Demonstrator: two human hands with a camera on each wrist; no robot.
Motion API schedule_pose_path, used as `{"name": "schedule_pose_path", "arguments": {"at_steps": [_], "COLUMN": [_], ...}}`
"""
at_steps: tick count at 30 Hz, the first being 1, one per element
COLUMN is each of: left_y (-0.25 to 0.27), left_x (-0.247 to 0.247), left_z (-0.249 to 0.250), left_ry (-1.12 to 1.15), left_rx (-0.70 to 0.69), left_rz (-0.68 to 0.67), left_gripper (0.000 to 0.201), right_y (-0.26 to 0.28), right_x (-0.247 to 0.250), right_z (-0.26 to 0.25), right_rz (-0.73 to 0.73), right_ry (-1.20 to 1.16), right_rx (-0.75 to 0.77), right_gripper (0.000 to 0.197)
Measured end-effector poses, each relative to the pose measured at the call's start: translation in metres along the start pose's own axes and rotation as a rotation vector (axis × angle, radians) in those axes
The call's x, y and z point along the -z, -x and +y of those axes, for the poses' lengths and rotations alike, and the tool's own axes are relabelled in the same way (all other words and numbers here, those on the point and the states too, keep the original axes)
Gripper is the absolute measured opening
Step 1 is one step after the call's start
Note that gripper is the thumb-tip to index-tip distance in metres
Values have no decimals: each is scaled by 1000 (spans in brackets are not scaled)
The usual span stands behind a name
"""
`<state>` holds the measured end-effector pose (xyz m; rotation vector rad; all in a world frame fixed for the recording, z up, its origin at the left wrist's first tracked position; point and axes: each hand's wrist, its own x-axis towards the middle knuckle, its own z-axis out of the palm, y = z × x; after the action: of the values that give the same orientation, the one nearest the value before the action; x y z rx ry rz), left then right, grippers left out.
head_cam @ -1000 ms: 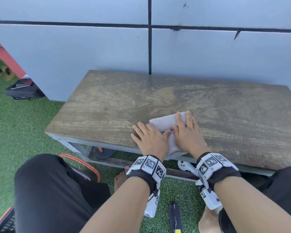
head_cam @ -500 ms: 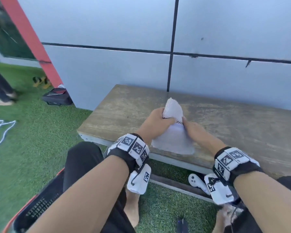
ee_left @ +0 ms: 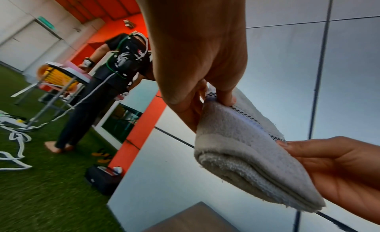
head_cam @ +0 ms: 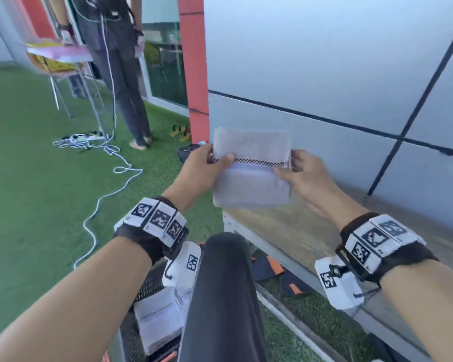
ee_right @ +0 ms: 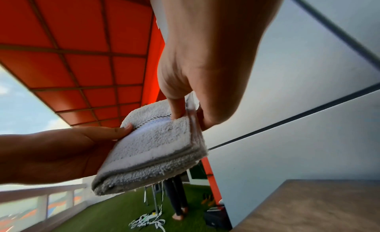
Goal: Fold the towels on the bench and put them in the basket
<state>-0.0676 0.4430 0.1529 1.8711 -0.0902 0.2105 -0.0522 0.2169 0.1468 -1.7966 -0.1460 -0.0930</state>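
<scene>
Lifted off bench (head_cam: 293, 231): folded white towel (head_cam: 251, 184), checkered stripe, both hands.

I see a white towel (head_cam: 251, 176), folded into a thick rectangle with a checkered stripe across it, up in the air above the wooden bench's (head_cam: 293, 231) left end. Down below, folded towels (head_cam: 157, 322) lie stacked in the black mesh basket (head_cam: 131, 335).

no legible txt, wrist bands (head_cam: 156, 218) w/ square code patterns only
</scene>
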Motion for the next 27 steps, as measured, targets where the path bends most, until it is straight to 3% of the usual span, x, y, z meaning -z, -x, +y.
{"name": "schedule_pose_path", "arguments": {"at_steps": [3,7,11,16,21,27], "left_y": [-5,-9,-4,21,47,76], "left_x": [31,54,65,66,51,17], "left_z": [-42,-111,-188,-284,-362,-425], "left_ry": [23,5,28,81,103,-15], "left_rx": [78,186,329,514,653,816], "left_rz": [29,84,137,221,252,183], "left_gripper": [17,13,19,33,36,17], "right_y": [-20,-47,-68,-75,-66,-49], "right_x": [-34,-86,-138,-197,-233,-251], "right_z": [11,50,108,194,259,306], "right_rz": [-105,-218,-349,-483,-584,-742], "right_ry": [79,171,243,393,503,654], "right_rx": [-24,-77,-103,-167,-251,-104], "right_gripper": [17,18,20,9,30,39]}}
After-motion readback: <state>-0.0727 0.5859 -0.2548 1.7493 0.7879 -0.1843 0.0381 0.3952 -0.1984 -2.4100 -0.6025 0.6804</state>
